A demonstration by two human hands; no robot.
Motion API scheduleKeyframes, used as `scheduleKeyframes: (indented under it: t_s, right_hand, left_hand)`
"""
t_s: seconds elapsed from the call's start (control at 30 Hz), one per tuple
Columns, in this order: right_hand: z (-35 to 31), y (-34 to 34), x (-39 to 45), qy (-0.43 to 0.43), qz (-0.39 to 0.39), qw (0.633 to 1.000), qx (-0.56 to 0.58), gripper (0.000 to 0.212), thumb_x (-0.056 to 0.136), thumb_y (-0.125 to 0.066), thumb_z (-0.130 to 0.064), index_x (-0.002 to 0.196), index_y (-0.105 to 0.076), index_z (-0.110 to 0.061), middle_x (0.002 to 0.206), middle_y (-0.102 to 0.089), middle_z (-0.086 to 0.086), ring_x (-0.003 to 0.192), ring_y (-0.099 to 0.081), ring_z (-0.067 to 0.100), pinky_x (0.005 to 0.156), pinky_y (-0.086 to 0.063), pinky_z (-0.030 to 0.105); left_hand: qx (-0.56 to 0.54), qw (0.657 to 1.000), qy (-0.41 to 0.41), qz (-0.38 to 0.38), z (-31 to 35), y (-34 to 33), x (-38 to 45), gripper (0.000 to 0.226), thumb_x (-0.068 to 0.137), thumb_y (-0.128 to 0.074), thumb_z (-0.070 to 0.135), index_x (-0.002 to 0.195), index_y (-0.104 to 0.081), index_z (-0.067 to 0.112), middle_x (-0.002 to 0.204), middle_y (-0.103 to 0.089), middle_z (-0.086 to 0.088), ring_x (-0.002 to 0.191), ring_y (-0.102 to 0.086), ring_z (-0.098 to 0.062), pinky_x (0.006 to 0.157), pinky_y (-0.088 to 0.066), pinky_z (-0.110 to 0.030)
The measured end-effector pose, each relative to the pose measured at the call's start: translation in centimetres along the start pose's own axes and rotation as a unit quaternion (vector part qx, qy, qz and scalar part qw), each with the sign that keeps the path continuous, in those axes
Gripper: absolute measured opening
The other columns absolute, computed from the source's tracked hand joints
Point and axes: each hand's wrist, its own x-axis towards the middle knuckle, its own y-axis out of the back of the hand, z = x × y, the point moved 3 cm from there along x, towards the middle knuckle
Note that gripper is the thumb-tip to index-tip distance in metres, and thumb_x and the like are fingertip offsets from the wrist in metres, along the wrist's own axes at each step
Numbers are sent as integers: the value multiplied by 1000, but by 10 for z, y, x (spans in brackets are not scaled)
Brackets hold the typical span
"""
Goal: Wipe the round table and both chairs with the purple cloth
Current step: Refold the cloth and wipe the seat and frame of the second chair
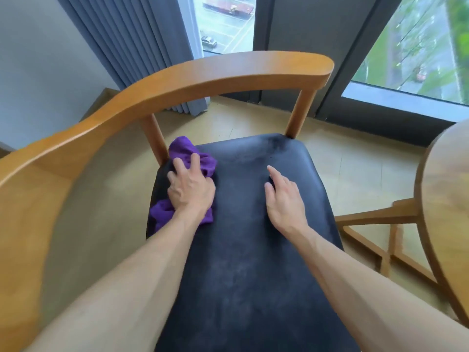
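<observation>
Fingers (195, 161) of the left hand (190, 189) are lying curled over the purple cloth (187, 151), which I am seeing bunched on the dark chair seat (243, 250). The cloth is sitting under the palm, with one fold sticking out beyond the fingertips toward the wooden back post (153, 141) and another trailing out behind the wrist at the seat's left edge. The right hand (284, 199) is resting on the seat well to the right of the cloth; its fingers (275, 174) are lying straight and slightly apart, holding nothing, tips pointing toward the seat's far edge. The curved wooden backrest (203, 77) is arching above and beyond both sets of fingertips. Off to the right of the right-hand fingers, well apart from them, I am seeing the rim of the round wooden bench (436, 199). Beyond the backrest, a grey curtain (132, 41) is hanging beside the window (225, 24).
</observation>
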Motion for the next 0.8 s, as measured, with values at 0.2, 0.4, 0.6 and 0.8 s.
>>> scheduleKeyframes:
  t_s: [0.2, 0.4, 0.6, 0.8]
  right_hand:
    - [14, 15, 13, -72, 29, 977, 200, 36, 107, -33, -38, 131, -57, -30, 119, -61, -16, 117, -54, 5, 88, -32, 10]
    - [11, 10, 13, -49, -27, 993, 102, 36, 105, -38, -36, 131, -60, -23, 126, -60, -8, 123, -50, 10, 94, -29, 19]
    - [13, 12, 2, -83, -56, 985, 138, 38, 101, -48, -23, 139, -55, -24, 141, -56, -9, 129, -49, 6, 109, -33, 22]
    - [-7, 6, -40, -282, -68, 921, 260, 37, 97, -56, -42, 117, -63, -12, 116, -67, 5, 103, -68, 24, 87, -59, 47]
  left_hand:
    - [-1, 954, -290, -79, 79, -27, -95, 42, 79, -55, 23, 122, -54, 27, 113, -48, -7, 91, -49, -33, 59, -38, -40]
    - [94, 894, -430, -87, -44, 16, -64, 52, 66, -64, 11, 116, -60, 28, 113, -55, -2, 89, -53, -30, 61, -48, -40]
    - [32, 998, -50, 15, -48, 21, -81, 45, 75, -56, 4, 115, -58, 24, 111, -48, -9, 93, -50, -37, 64, -50, -46]
    - [-305, 926, -95, -202, -1, 21, -115, 42, 75, -70, 5, 106, -58, 31, 108, -54, 5, 102, -57, -14, 85, -46, -21]
